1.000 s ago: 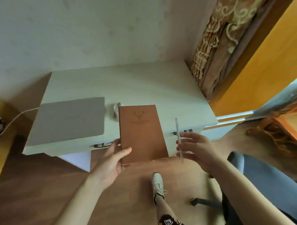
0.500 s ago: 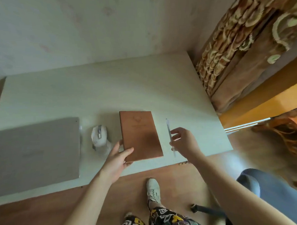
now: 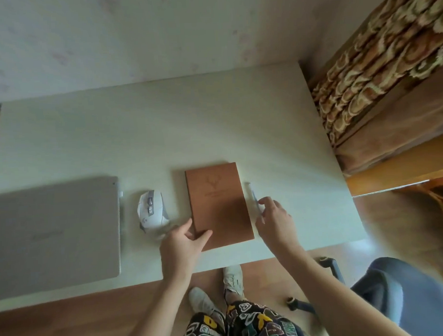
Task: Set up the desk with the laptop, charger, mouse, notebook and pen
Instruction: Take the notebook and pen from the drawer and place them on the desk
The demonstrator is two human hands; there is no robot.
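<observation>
A brown notebook [image 3: 218, 203] with a deer emblem lies flat on the pale desk [image 3: 163, 134]. My left hand [image 3: 182, 248] grips its near left corner, thumb on the cover. A slim pen [image 3: 254, 198] lies just right of the notebook, and my right hand [image 3: 274, 220] pinches its near end with the fingertips. A white mouse [image 3: 152, 212] sits left of the notebook. The closed grey laptop [image 3: 53, 233] lies at the desk's left front. No charger is visible.
A patterned curtain [image 3: 378, 67] hangs at the desk's right end. A grey office chair [image 3: 398, 287] stands at the lower right on the wooden floor. My legs and white shoes [image 3: 233, 279] are below the desk's front edge. The wall backs the desk.
Both hands carried the notebook and pen from beyond the desk's front edge onto the desktop, where they now lie. The camera moved closer and over the desk.
</observation>
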